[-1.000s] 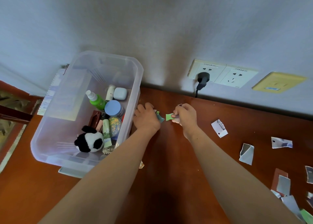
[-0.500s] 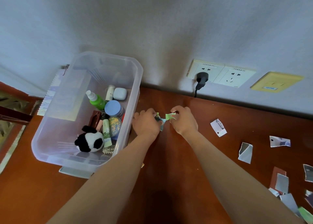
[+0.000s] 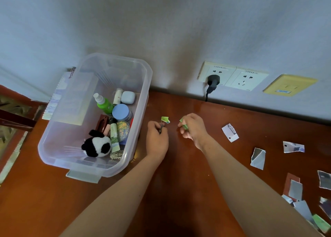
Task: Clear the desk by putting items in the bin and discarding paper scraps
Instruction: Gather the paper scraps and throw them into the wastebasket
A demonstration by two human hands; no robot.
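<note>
My left hand pinches a small green paper scrap just right of the clear plastic bin. My right hand holds another green scrap a short gap away. Both hands hover over the brown desk. The bin holds a panda plush, a green spray bottle, a blue jar, a white case and other small items. Several torn paper scraps lie on the desk to the right, among them a white scrap and a folded grey scrap.
Wall sockets with a black plug and a yellow plate sit on the wall behind the desk. A spiral notebook leans behind the bin. A dark chair part shows at the far left.
My hands met at the green paper half a second ago and have now drawn apart, each keeping a piece of it.
</note>
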